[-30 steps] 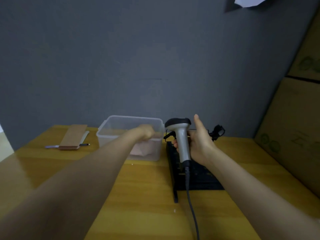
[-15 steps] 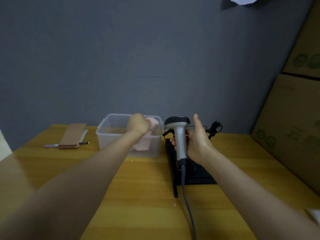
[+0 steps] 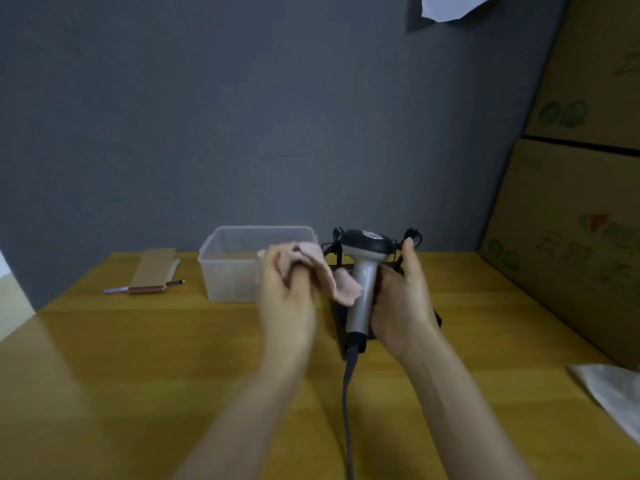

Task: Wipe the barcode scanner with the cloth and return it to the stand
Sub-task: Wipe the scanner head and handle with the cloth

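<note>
My right hand (image 3: 401, 299) grips the silver handle of the barcode scanner (image 3: 363, 271), which stands upright with its black head on top and its grey cable (image 3: 348, 393) hanging toward me. My left hand (image 3: 285, 289) holds a pink cloth (image 3: 332, 278) that drapes to the right, its lower corner touching the scanner's handle. The black stand (image 3: 339, 327) lies on the wooden table behind both hands, mostly hidden by them.
A clear plastic tub (image 3: 235, 261) stands left of the scanner. Further left lie a brown card (image 3: 152, 270) and a pen (image 3: 117, 289). Cardboard boxes (image 3: 571, 237) stack along the right. A white sheet (image 3: 613, 389) lies at the table's right edge.
My left hand lifted the pink cloth out of the plastic tub and brought it right, up against the scanner. My right hand drew the scanner slightly nearer.
</note>
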